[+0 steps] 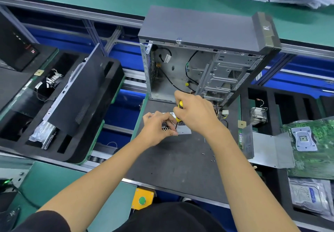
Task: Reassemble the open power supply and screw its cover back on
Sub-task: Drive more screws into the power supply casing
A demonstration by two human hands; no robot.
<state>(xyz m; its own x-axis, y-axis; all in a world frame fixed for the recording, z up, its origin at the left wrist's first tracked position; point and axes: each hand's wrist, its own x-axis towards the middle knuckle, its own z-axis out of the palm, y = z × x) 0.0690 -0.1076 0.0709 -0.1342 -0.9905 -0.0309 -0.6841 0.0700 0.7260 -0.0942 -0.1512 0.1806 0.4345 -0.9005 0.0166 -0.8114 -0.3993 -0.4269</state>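
The grey metal power supply (184,130) lies on the dark mat (177,161), mostly hidden under both hands. My right hand (195,116) grips a yellow-and-black screwdriver (179,113), its shaft pointing down at the supply's near edge. My left hand (159,127) has its fingers curled on the supply's left end beside the honeycomb grille (166,128), fingertips close to the screwdriver tip. Whether a screw sits under the tip is hidden. A few small loose screws (212,158) lie on the mat to the right.
An open grey PC case (207,38) stands just behind the hands. A bent grey metal cover (267,148) and a green motherboard (310,146) lie to the right. Black foam trays with parts (59,105) sit left. A yellow box with a green button (142,199) is at the bench front.
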